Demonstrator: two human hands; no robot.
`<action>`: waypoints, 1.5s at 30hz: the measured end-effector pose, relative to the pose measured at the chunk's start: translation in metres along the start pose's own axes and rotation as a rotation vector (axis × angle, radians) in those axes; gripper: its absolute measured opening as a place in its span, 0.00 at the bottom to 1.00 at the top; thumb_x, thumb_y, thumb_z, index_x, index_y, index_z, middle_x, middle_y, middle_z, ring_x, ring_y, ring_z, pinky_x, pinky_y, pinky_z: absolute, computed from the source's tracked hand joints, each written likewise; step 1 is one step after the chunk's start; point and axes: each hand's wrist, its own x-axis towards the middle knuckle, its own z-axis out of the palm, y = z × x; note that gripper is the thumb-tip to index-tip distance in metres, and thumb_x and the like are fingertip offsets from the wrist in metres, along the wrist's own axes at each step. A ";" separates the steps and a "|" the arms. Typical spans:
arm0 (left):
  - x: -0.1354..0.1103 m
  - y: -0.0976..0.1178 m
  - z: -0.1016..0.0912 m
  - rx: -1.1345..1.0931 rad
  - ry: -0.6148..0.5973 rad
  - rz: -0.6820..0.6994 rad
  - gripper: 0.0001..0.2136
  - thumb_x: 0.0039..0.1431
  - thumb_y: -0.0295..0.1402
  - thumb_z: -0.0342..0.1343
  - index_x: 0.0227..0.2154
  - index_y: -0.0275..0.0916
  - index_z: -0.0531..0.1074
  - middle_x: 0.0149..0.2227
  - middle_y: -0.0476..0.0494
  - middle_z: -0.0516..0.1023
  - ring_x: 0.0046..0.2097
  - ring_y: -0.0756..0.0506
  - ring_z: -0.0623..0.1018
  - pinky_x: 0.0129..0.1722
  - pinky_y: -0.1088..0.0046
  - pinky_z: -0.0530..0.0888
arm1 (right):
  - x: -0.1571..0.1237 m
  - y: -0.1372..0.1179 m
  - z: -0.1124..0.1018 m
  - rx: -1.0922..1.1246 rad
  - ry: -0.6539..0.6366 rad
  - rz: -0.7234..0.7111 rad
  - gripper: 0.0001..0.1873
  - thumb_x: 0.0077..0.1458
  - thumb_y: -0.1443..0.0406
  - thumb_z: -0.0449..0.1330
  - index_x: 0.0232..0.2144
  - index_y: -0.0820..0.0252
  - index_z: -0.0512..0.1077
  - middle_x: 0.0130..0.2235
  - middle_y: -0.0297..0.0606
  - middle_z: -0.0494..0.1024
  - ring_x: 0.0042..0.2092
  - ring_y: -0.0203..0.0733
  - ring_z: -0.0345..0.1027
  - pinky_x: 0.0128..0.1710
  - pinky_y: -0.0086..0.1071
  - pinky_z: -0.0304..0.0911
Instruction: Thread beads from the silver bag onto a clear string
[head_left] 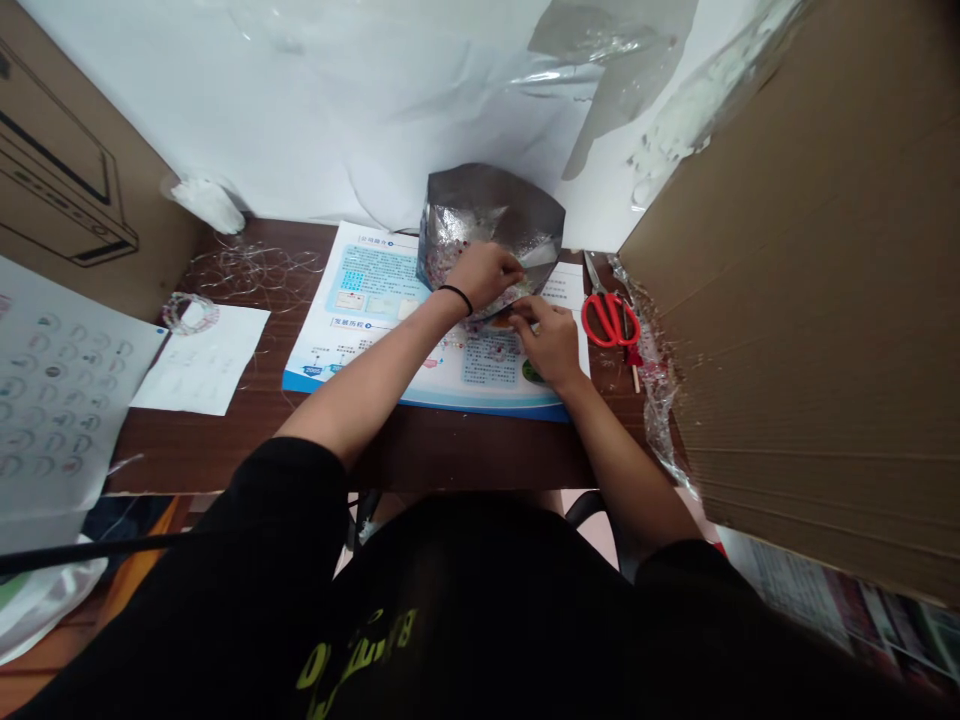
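An open dark silver bag (pixel 499 192) leans against the white wall covering, with many small pinkish, clear and dark beads inside. My left hand (pixel 481 277), a black band at its wrist, is at the bag's mouth with its fingers pinched together. Just right of it and lower, my right hand (pixel 547 340) has thumb and fingers closed near the front edge of the bag. Whatever lies between the fingers of either hand is too small to make out. Under both is a blue-and-white printed sheet (pixel 352 375), with some loose beads scattered on it.
Red-handled scissors (pixel 611 320) lie to the right, near crumpled clear plastic (pixel 658 400). At left are tangled clear threads (pixel 259 275) and a beaded ring (pixel 191 314) on white paper (pixel 202 370). Cardboard panels (pixel 817 300) flank the brown table (pixel 450 450).
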 end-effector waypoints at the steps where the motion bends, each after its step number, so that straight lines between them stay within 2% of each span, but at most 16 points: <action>1: -0.005 0.006 -0.006 0.022 -0.018 -0.012 0.00 0.42 0.29 0.62 0.21 0.39 0.76 0.21 0.46 0.74 0.29 0.47 0.73 0.34 0.69 0.69 | 0.000 0.000 0.000 0.003 0.007 0.005 0.08 0.56 0.63 0.54 0.38 0.55 0.70 0.34 0.33 0.79 0.35 0.40 0.71 0.46 0.40 0.59; 3: -0.019 0.018 -0.016 -0.022 -0.027 -0.067 0.04 0.46 0.28 0.59 0.27 0.38 0.77 0.24 0.46 0.76 0.30 0.48 0.74 0.33 0.71 0.70 | 0.000 -0.001 -0.001 -0.003 0.016 0.000 0.07 0.56 0.62 0.54 0.35 0.55 0.71 0.33 0.33 0.79 0.34 0.39 0.71 0.45 0.39 0.59; 7: -0.063 0.026 -0.029 -0.375 -0.095 -0.285 0.09 0.52 0.29 0.56 0.36 0.34 0.75 0.29 0.43 0.78 0.30 0.51 0.75 0.29 0.75 0.71 | -0.001 -0.002 -0.002 0.001 0.032 -0.030 0.08 0.56 0.62 0.54 0.33 0.55 0.73 0.34 0.33 0.80 0.36 0.40 0.71 0.45 0.38 0.59; 10: -0.095 0.020 -0.028 -0.630 -0.062 -0.414 0.10 0.52 0.30 0.57 0.37 0.34 0.74 0.30 0.44 0.77 0.30 0.52 0.75 0.27 0.77 0.70 | -0.002 -0.007 -0.001 0.019 0.053 -0.036 0.08 0.56 0.61 0.55 0.32 0.56 0.74 0.34 0.34 0.80 0.37 0.40 0.71 0.46 0.39 0.59; 13: -0.112 0.016 -0.023 -0.772 -0.019 -0.493 0.09 0.51 0.31 0.59 0.36 0.35 0.74 0.30 0.44 0.77 0.31 0.53 0.76 0.27 0.79 0.70 | -0.005 -0.015 -0.001 0.021 0.092 -0.060 0.09 0.56 0.60 0.54 0.31 0.56 0.73 0.33 0.34 0.79 0.36 0.40 0.70 0.46 0.39 0.59; 21: -0.116 0.011 -0.020 -0.711 -0.125 -0.408 0.12 0.51 0.36 0.59 0.38 0.37 0.74 0.34 0.43 0.77 0.36 0.50 0.77 0.27 0.80 0.71 | -0.014 -0.031 0.000 0.025 0.193 -0.101 0.12 0.59 0.58 0.49 0.31 0.56 0.70 0.32 0.36 0.76 0.36 0.40 0.68 0.43 0.38 0.60; 25: -0.116 0.012 -0.022 -0.763 -0.140 -0.432 0.14 0.49 0.37 0.61 0.38 0.36 0.73 0.35 0.42 0.77 0.36 0.50 0.78 0.26 0.80 0.70 | -0.016 -0.029 0.006 0.016 0.164 -0.157 0.12 0.59 0.58 0.49 0.31 0.57 0.69 0.32 0.37 0.76 0.37 0.39 0.68 0.44 0.37 0.60; 30: -0.115 0.017 -0.022 -0.799 -0.149 -0.444 0.17 0.48 0.37 0.62 0.40 0.37 0.71 0.34 0.43 0.78 0.36 0.50 0.78 0.27 0.80 0.71 | -0.015 -0.029 0.008 -0.007 0.108 -0.134 0.13 0.60 0.59 0.48 0.32 0.57 0.70 0.34 0.38 0.76 0.39 0.41 0.68 0.45 0.39 0.58; 35: -0.115 0.015 -0.022 -0.735 -0.144 -0.414 0.15 0.49 0.39 0.61 0.35 0.35 0.69 0.33 0.44 0.77 0.34 0.51 0.77 0.28 0.78 0.72 | -0.014 -0.032 0.004 0.022 0.087 -0.105 0.13 0.59 0.58 0.49 0.31 0.56 0.70 0.33 0.39 0.75 0.40 0.43 0.67 0.45 0.41 0.59; 41: -0.113 0.017 -0.021 -0.790 -0.148 -0.463 0.16 0.45 0.41 0.62 0.32 0.34 0.70 0.32 0.45 0.76 0.32 0.52 0.76 0.27 0.79 0.70 | -0.014 -0.035 0.003 0.048 0.159 -0.103 0.12 0.59 0.58 0.50 0.31 0.56 0.70 0.36 0.40 0.73 0.43 0.43 0.65 0.46 0.42 0.61; 45: -0.113 0.019 -0.021 -0.784 -0.148 -0.469 0.15 0.47 0.42 0.61 0.30 0.34 0.70 0.30 0.47 0.75 0.30 0.53 0.74 0.27 0.79 0.70 | -0.015 -0.034 0.005 0.040 0.170 -0.106 0.13 0.59 0.58 0.49 0.32 0.57 0.69 0.37 0.40 0.72 0.43 0.43 0.65 0.46 0.42 0.61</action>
